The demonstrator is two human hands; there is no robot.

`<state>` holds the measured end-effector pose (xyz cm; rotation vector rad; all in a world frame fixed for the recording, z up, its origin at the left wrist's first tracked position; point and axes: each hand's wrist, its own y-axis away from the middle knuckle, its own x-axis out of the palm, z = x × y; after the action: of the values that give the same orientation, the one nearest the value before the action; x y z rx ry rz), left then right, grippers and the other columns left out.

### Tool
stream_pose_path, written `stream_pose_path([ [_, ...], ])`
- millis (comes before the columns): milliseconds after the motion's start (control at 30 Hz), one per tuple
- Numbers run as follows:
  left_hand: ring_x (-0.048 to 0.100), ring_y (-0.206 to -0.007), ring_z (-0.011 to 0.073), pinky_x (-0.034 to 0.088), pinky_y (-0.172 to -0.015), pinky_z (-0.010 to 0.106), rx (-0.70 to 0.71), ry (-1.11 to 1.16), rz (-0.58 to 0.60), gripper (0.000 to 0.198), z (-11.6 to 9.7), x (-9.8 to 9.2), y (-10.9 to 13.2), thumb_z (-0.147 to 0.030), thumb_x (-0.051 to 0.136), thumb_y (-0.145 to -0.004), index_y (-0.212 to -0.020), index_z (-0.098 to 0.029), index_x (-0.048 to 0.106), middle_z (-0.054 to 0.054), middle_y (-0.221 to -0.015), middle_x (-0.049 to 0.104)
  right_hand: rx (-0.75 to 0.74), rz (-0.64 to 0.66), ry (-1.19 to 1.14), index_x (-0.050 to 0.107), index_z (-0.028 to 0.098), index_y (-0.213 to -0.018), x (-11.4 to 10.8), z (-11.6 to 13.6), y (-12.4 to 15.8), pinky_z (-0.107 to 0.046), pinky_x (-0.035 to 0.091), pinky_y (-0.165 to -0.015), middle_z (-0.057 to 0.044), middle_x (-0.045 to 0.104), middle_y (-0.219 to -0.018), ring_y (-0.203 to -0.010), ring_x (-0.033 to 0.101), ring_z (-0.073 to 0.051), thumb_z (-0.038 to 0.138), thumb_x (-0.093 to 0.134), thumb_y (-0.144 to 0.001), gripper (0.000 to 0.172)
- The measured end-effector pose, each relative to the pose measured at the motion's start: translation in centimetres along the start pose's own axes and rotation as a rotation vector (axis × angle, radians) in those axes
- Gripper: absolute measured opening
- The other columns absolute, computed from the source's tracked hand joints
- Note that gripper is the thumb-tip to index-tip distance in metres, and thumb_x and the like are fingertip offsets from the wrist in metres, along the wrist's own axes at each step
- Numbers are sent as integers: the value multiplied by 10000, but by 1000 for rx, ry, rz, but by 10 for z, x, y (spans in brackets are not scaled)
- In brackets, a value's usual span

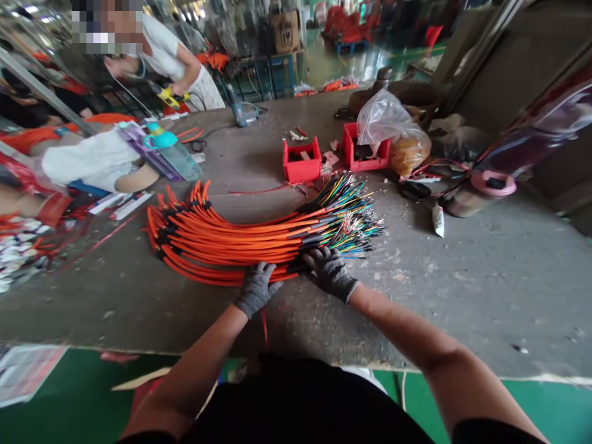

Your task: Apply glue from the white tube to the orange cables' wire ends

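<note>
Under both hands: a bundle of orange sheathed cables (222, 242) lies flat on the grey work table (467, 296), fanned in an arc. Left hand (255, 288) sits on the orange run, right hand (330, 274) just beside it, near where the orange gives way to dark sections. Both wear grey knit gloves, palms down, fingers draped over the bundle; can't tell if gripping or just pressing.

Past the right hand, loose multicoloured wire ends (351, 213) fan out. Ahead of the hands: a red plastic bin (302, 161) and a second red bin (365, 154), with a clear plastic bag (382, 120) leaning on the second. Ahead of the left hand, a tilted water bottle with teal cap (174, 154). Well beyond it, a co-worker (161, 55) holds a yellow power tool (170, 97).
</note>
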<state>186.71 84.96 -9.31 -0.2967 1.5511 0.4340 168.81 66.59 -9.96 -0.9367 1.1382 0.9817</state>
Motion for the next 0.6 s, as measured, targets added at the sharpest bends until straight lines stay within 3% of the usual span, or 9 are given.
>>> stream_pose_path([
  [133,658,-1071,363,518,-884,448,74,-4,46,609,-5,4,7,-648,607,-930,-1267,-147,686,196,-1243,662,53,93,37,681,59,-1295,-5,5,18,-530,485,-932,-265,707,-1218,-1112,629,-419,411,669,-904,527],
  [233,679,-982,343,512,-828,429,149,-15,82,600,-11,11,23,-695,564,-939,-1189,-165,696,188,-1162,693,46,151,50,737,83,-1162,-7,11,42,-506,501,-894,-223,753,-1066,-988,677,-383,432,682,-895,443],
  [300,690,-969,343,514,-804,421,193,-41,111,609,-18,14,31,-699,509,-968,-1202,-165,688,191,-1125,707,52,166,66,748,80,-1130,-11,10,55,-525,497,-899,-238,742,-1107,-1017,676,-402,427,678,-889,429],
  [433,690,-1018,350,529,-830,423,266,-51,122,584,-31,11,30,-659,521,-985,-1244,-157,671,197,-1129,713,34,182,113,759,92,-1160,-23,-2,72,-592,420,-1051,-257,679,-1304,-1246,583,-459,369,712,-806,452],
  [500,686,-1036,351,536,-859,434,287,-6,99,549,-32,10,27,-621,567,-979,-1246,-152,669,201,-1169,707,46,201,143,769,83,-1121,-29,-5,85,-565,451,-988,-253,728,-1174,-1118,650,-418,271,627,-845,363],
  [600,686,-1059,345,542,-910,445,352,127,77,467,-23,10,27,-535,666,-944,-1222,-161,686,191,-1211,708,85,209,185,764,100,-1141,-33,1,109,-474,481,-770,-210,764,-940,-810,690,-334,158,487,-905,369],
])
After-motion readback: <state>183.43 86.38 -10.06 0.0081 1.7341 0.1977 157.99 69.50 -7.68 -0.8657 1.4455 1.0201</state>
